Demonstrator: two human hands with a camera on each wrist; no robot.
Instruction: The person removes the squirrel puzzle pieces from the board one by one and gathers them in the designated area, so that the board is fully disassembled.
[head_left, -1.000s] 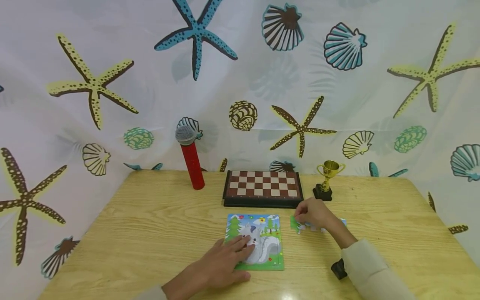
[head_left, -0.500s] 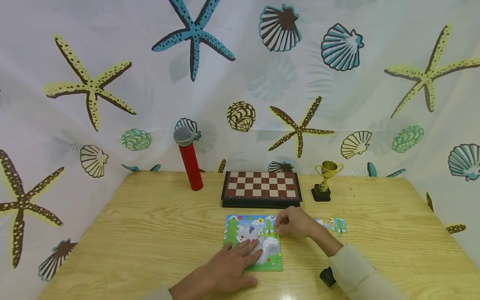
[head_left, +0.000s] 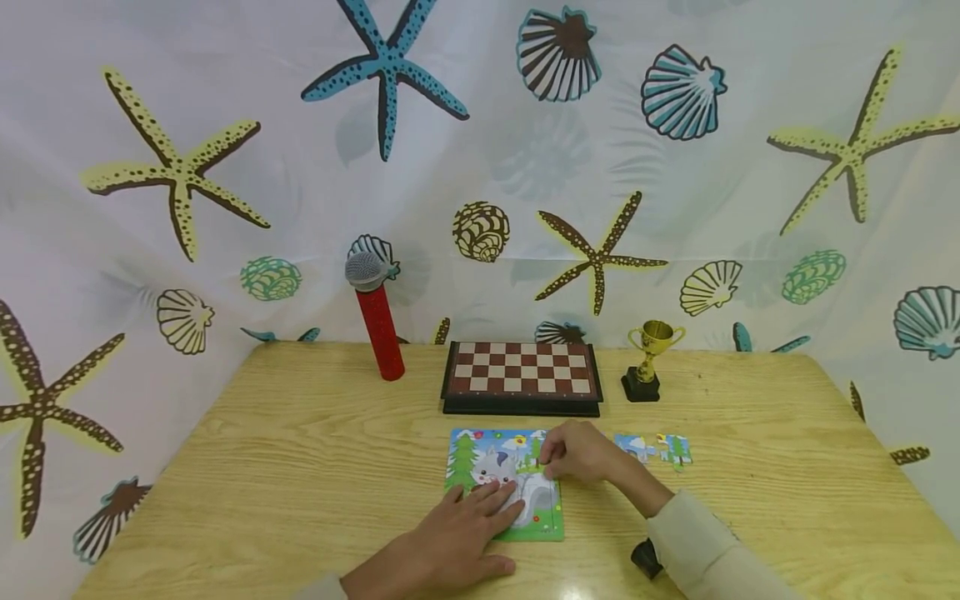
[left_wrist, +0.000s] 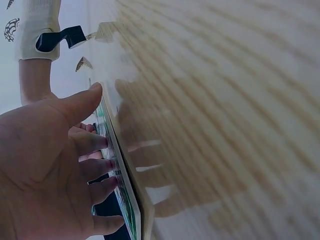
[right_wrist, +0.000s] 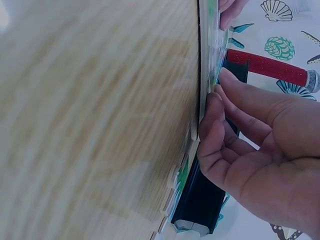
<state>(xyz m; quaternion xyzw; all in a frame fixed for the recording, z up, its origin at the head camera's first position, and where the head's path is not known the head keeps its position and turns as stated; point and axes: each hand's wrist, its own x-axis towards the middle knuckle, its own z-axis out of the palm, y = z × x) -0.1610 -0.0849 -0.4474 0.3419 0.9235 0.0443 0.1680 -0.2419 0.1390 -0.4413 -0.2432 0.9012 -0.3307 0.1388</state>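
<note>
A square jigsaw puzzle (head_left: 545, 525) with a grey squirrel, trees and grass lies on the table in the head view. My left hand (head_left: 468, 533) rests on its lower left part, fingers spread and covering some of the picture. In the left wrist view, the fingertips (left_wrist: 117, 220) touch the puzzle's surface. At the puzzle's upper right edge, my right hand (head_left: 581, 454) pinches a small puzzle piece, mostly hidden by thumb and fingers. The right wrist view has the thumb and fingers (right_wrist: 212, 137) right at the board's edge. Several loose puzzle pieces (head_left: 678, 450) lie right of that hand.
Behind the puzzle stands a chessboard case (head_left: 521, 371). A red microphone (head_left: 381, 329) stands at the back left, a gold trophy cup (head_left: 651, 358) at the back right. A black strap mount (head_left: 647, 558) sits by the right sleeve. Shell-patterned cloth hangs behind the table.
My right hand has moved left from the loose pieces to the puzzle's right edge, and the green piece nearest it has left the row. The left hand has shifted slightly right on the puzzle.
</note>
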